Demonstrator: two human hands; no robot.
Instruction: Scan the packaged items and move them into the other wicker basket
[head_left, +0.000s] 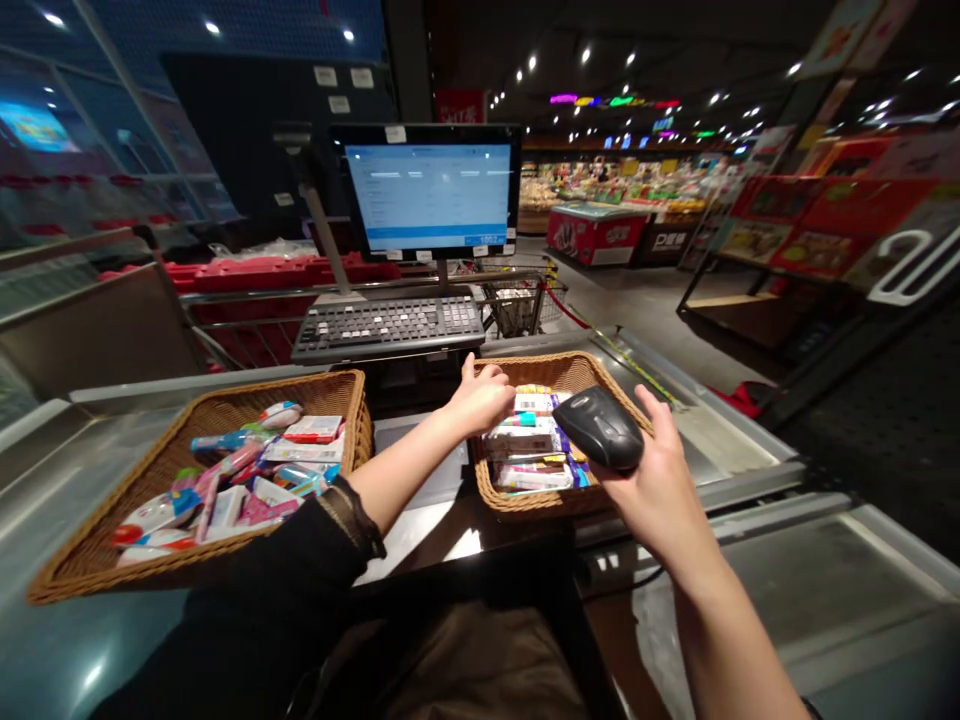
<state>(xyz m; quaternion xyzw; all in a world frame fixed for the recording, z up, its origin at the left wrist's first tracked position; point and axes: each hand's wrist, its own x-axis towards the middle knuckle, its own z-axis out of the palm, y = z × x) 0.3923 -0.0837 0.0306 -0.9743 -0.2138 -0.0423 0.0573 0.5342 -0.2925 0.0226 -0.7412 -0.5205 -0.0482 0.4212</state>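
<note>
My right hand [651,470] is wrapped around a black handheld barcode scanner [600,428], held over the right wicker basket [525,500]. My left hand [480,397] reaches into that basket with fingers curled on the stacked packaged goods [525,440]; what it grips, if anything, is hidden. The packets are boxed items with coloured labels lying in a pile.
A larger wicker basket [97,550] on the left holds several toothbrush and toothpaste packs [240,475]. Behind stand a keyboard [386,325] and a lit till screen [431,195]. A metal counter [750,440] runs around, with a shopping trolley [517,300] and shop aisles beyond.
</note>
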